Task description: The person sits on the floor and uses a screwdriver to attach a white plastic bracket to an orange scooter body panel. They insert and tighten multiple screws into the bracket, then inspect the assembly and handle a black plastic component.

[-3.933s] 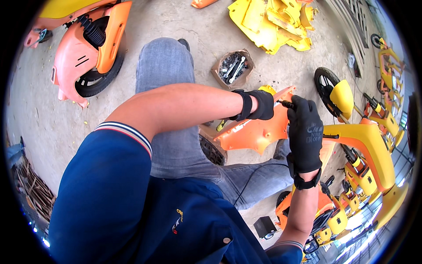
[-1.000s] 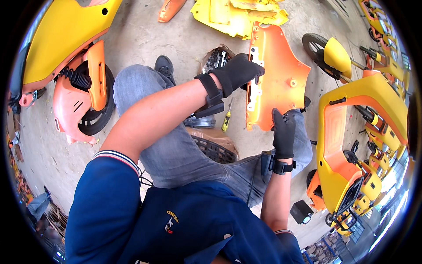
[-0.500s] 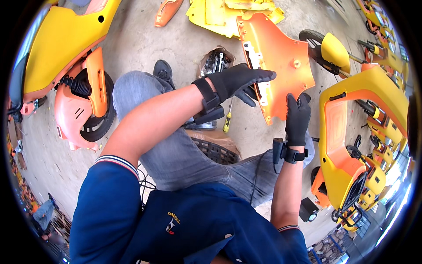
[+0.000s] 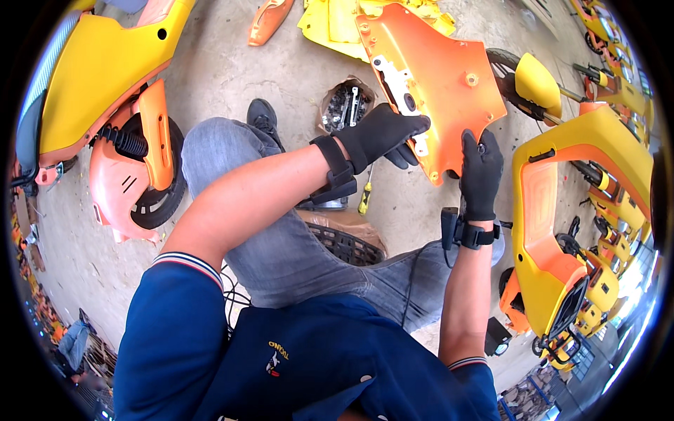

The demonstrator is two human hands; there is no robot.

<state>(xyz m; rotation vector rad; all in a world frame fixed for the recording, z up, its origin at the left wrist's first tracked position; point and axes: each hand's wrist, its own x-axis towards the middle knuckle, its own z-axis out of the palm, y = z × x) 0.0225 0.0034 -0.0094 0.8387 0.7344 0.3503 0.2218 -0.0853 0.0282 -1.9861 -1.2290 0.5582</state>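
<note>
An orange plastic scooter panel (image 4: pixel 453 81), with screw posts on the side facing me, is held up in front of me. Along its left edge lies a white metal-looking bracket (image 4: pixel 394 83) with round dark holes. My gloved left hand (image 4: pixel 382 133) is closed on the panel's lower left edge, thumb over the end of the bracket; some of its fingers are hidden behind. At the lower right corner, beside a notch, my gloved right hand (image 4: pixel 481 168) pinches the panel, thumb and fingers near the rim.
Below my left hand a screwdriver (image 4: pixel 365 198) with a yellow handle lies on the floor. A bag of dark small parts (image 4: pixel 330 112) stands beyond it, and a black crate (image 4: pixel 344 243) sits between my legs. Yellow panels (image 4: pixel 330 35) lie ahead; scooter bodies (image 4: pixel 105 77) flank me.
The panel has tilted and shifted slightly away and left, showing more of the white bracket. My left hand's fingers have gone from stretched out to closed on the edge.
</note>
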